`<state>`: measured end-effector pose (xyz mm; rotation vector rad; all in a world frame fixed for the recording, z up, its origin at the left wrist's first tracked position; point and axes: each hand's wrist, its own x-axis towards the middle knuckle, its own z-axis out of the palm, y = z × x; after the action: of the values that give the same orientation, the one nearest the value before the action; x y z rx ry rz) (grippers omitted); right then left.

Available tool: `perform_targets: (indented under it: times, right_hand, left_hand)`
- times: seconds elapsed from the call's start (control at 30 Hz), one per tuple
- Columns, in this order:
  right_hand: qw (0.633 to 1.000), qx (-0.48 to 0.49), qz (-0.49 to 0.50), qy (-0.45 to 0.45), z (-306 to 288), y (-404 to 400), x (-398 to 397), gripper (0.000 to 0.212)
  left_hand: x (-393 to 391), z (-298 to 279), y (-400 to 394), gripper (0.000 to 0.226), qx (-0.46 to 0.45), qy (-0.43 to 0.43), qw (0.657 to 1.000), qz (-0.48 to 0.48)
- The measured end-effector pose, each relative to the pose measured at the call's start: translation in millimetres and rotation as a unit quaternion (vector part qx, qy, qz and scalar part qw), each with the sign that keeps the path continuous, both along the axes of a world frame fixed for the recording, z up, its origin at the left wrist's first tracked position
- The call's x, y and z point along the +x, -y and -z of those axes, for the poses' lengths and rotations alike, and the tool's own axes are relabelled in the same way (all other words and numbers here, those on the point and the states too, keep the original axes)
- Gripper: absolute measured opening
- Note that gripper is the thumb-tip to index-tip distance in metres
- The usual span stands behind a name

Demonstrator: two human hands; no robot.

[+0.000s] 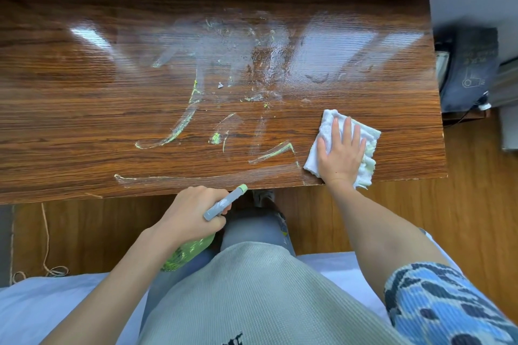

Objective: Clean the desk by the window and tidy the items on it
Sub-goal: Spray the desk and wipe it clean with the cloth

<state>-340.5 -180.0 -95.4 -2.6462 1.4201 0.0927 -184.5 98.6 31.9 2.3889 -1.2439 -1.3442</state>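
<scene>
The dark wood desk [84, 98] fills the upper view, its middle streaked with wet, greenish-white cleaner smears [224, 87]. My right hand [340, 151] lies flat, fingers spread, on a folded white cloth [325, 123] near the desk's front right edge. My left hand [193, 213] hovers just below the front edge, closed around a spray bottle [224, 202] with a grey head, pale green nozzle and green body; most of the body is hidden under my wrist.
A dark bag [468, 70] with a cable sits on a low surface right of the desk. A cord [47, 255] trails on the wooden floor at the left. My knees and a white bed edge [42, 305] are below.
</scene>
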Motion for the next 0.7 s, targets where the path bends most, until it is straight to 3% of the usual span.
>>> perform_targets:
  times: [0.17, 0.47, 0.6, 0.7]
  right_hand:
    - [1.0, 0.005, 0.002, -0.002, -0.8, -0.5, 0.1, 0.065]
    - [1.0, 0.01, 0.005, -0.008, -1.1, -0.5, 1.1, 0.067]
    - [1.0, -0.002, 0.004, 0.007, 1.2, -0.5, 0.2, 0.063]
    - [1.0, 0.0, 0.004, 0.008, 1.4, -0.7, -0.2, 0.063]
  left_hand:
    - [11.0, 4.7, -16.3, 0.018, 0.041, 0.036, 0.994, -0.098]
    - [33.4, -0.7, -27.8, 0.014, 0.006, 0.08, 0.959, -0.272]
    - [37.0, -0.7, -22.5, 0.022, 0.033, 0.084, 0.947, -0.307]
    - [43.5, 2.1, -21.8, 0.013, 0.022, 0.065, 0.939, -0.337]
